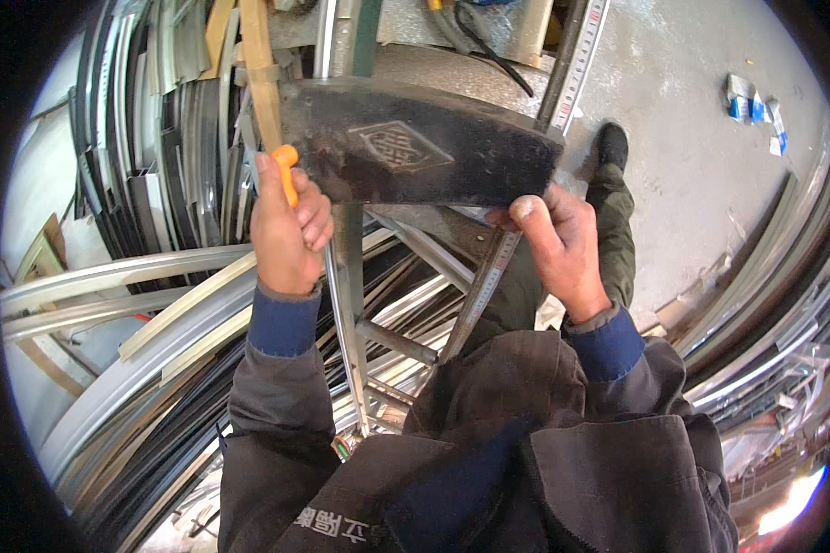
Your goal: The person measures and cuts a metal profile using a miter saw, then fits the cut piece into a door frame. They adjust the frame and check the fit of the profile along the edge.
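Observation:
A dark, worn metal machine cover (489,152) with a raised diamond emblem spans the space in front of me. At its left end my left hand (290,230) is closed round an orange handle (287,166), thumb pointing up along it. My right hand (563,244) is by the cover's lower right corner, beside a dark metal bar carrying a measuring scale (576,74). Its thumb and fingers are bent together; their tips are partly hidden, so what they grip cannot be made out. The scale reappears below the cover, left of that hand.
Long metal and plastic profiles (148,433) lie in bundles at the left and below. More curved lengths (756,286) line the right side. Crumpled blue-and-white packaging (754,101) rests on the grey floor (682,55). My shoe (612,145) stands right of the bar. A black cable (498,60) hangs beyond the cover.

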Available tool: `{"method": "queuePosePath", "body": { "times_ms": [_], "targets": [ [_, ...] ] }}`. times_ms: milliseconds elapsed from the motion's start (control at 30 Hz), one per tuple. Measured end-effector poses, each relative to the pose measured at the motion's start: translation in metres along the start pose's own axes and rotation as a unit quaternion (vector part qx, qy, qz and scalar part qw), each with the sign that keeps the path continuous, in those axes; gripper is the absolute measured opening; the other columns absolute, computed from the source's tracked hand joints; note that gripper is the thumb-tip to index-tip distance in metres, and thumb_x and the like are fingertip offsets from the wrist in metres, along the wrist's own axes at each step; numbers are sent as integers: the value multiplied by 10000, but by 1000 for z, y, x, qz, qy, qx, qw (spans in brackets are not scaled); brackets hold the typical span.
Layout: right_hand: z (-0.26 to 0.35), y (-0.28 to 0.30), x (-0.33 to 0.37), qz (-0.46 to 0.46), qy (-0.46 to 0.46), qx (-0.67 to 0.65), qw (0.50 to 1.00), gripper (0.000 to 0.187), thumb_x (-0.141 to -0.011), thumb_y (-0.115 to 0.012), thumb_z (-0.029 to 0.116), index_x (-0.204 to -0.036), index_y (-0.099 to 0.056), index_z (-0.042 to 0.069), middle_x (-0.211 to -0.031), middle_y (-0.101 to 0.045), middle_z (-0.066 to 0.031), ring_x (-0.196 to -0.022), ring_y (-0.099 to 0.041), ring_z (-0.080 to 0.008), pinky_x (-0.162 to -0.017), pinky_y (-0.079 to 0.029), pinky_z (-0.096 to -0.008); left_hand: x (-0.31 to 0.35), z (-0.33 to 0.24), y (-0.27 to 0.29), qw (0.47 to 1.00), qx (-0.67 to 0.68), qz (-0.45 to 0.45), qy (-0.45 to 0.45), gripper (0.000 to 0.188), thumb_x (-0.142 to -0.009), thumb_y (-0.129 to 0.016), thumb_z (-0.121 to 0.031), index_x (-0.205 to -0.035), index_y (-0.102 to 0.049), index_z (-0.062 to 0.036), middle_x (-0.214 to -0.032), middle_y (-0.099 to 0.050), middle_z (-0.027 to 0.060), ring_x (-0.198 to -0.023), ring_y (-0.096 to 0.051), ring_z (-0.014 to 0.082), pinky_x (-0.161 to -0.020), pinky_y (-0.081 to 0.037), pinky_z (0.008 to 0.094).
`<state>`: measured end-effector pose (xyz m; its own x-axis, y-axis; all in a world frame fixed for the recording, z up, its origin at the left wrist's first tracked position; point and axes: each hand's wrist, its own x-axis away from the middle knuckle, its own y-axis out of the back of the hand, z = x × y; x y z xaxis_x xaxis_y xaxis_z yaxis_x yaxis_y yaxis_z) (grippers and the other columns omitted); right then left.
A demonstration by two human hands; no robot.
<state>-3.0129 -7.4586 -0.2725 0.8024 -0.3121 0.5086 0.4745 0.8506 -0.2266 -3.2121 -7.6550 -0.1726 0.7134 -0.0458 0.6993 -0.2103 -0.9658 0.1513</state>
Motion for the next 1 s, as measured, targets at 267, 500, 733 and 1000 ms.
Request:
{"method": "queuePosePath", "body": {
  "times_ms": [267, 500, 733, 1000],
  "targets": [
    [6, 1, -7, 11, 13, 0, 1000, 371, -1007, -610, 304, -903, -722, -34, -752, -698, -72, -721, -617, -111, -680, -514, -306, 4, 13, -4, 991, 124, 39, -27, 482, -1084, -420, -540, -1030, -601, -96, -675, -478, -18, -584, -466, 123, -534, -399, 287],
    [6, 0, -8, 6, 16, -17, 1000, 366, -1009, -609, 299, -921, -718, -39, -772, -712, -75, -739, -632, -118, -696, -520, -311, 1, 22, -5, 989, 132, 42, -55, 511, -1064, -444, -576, -1059, -589, -86, -657, -471, -9, -578, -483, 134, -539, -395, 289],
    [9, 1, -5, 3, 4, -23, 1000, 363, -1009, -612, 295, -921, -723, -40, -793, -724, -81, -759, -644, -123, -711, -525, -306, 6, 28, -3, 988, 129, 44, -77, 578, -1066, -404, -600, -1126, -595, -58, -655, -477, -1, -569, -490, 135, -531, -407, 282],
    [6, 2, -8, 13, -3, -30, 999, 363, -1005, -616, 295, -905, -726, -37, -794, -728, -83, -755, -648, -122, -707, -528, -307, -13, 57, 33, 939, -71, -231, -243, 592, -1100, -364, -536, -1140, -586, 11, -826, -607, 73, -731, -599, 153, -647, -495, 304]
  ]
}}
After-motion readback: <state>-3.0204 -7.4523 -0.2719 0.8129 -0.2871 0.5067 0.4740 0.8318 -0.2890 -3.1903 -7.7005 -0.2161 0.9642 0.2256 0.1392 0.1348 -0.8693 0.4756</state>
